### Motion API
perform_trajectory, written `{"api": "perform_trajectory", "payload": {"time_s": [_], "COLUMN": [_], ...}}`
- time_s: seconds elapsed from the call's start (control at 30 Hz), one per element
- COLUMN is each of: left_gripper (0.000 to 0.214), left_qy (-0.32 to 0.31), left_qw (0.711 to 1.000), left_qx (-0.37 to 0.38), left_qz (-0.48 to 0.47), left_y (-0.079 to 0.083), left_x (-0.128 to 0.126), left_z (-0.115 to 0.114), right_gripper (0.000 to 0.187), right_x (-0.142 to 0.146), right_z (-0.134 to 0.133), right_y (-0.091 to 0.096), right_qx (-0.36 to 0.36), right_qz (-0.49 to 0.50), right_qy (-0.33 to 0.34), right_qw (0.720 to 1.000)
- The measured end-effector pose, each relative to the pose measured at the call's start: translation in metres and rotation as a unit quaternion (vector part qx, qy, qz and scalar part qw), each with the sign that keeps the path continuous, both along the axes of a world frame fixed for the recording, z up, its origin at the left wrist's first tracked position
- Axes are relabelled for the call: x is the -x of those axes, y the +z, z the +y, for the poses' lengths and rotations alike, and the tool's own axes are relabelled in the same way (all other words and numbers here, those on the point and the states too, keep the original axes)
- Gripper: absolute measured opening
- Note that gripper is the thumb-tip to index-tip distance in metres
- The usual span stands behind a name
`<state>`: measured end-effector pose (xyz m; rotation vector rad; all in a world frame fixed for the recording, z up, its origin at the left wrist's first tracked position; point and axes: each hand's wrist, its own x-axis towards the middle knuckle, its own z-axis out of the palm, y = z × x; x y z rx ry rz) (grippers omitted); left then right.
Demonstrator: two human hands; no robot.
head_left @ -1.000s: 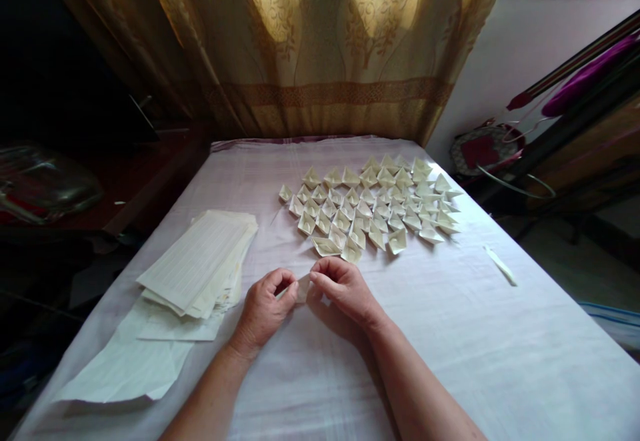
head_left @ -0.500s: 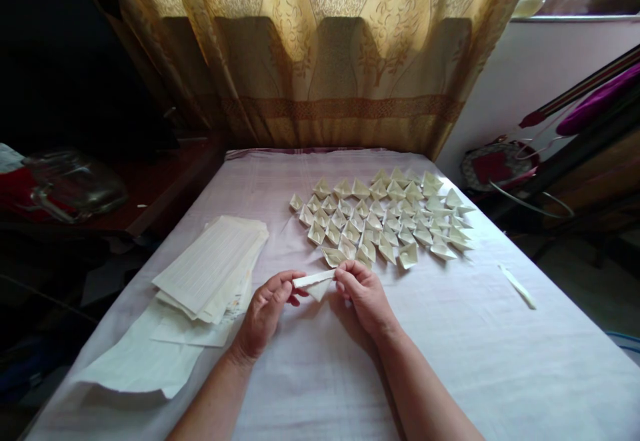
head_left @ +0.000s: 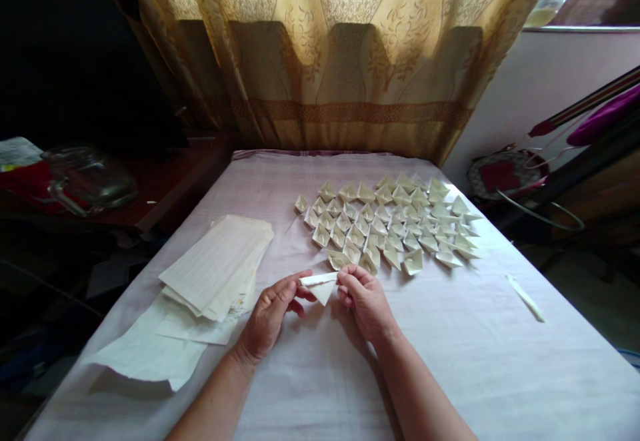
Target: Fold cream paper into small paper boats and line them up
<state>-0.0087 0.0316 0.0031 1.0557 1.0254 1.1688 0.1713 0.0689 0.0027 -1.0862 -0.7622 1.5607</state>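
Observation:
My left hand (head_left: 273, 311) and my right hand (head_left: 365, 298) pinch the two ends of a small folded paper boat (head_left: 320, 284), holding it just above the white cloth. Each hand's fingers are closed on the paper. Just beyond my hands lie several finished paper boats (head_left: 390, 224), set out in rows on the cloth. To the left of my left hand rests a stack of lined paper sheets (head_left: 217, 268).
The table is covered with a white cloth (head_left: 450, 361). A narrow paper strip (head_left: 525, 298) lies at the right. A patterned curtain (head_left: 340, 54) hangs behind. A glass jug (head_left: 87, 178) stands on dark furniture to the left, and clutter fills the right side.
My hands have drawn the folded paper apart, from a small pinched piece into a wider boat shape. The view has tilted down slightly.

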Motion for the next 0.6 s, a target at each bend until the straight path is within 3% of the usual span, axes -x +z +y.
{"api": "perform_trajectory", "payload": {"time_s": [0.43, 0.6], "left_gripper": [0.049, 0.040], "left_qy": [0.028, 0.084], "left_qw": [0.995, 0.990], "left_qx": [-0.040, -0.050], "left_qz": [0.084, 0.103], "left_y": [0.0072, 0.0088], "left_x": [-0.0038, -0.0039], "left_z": [0.0011, 0.0019], "right_gripper": [0.032, 0.032], "right_x": [0.0041, 0.0042], "right_z": [-0.0004, -0.0013], "right_y": [-0.0044, -0.0016], "right_qx": [0.008, 0.006], "right_qz": [-0.029, -0.030], "right_qy": [0.014, 0.012], "right_qw": [0.999, 0.999]}}
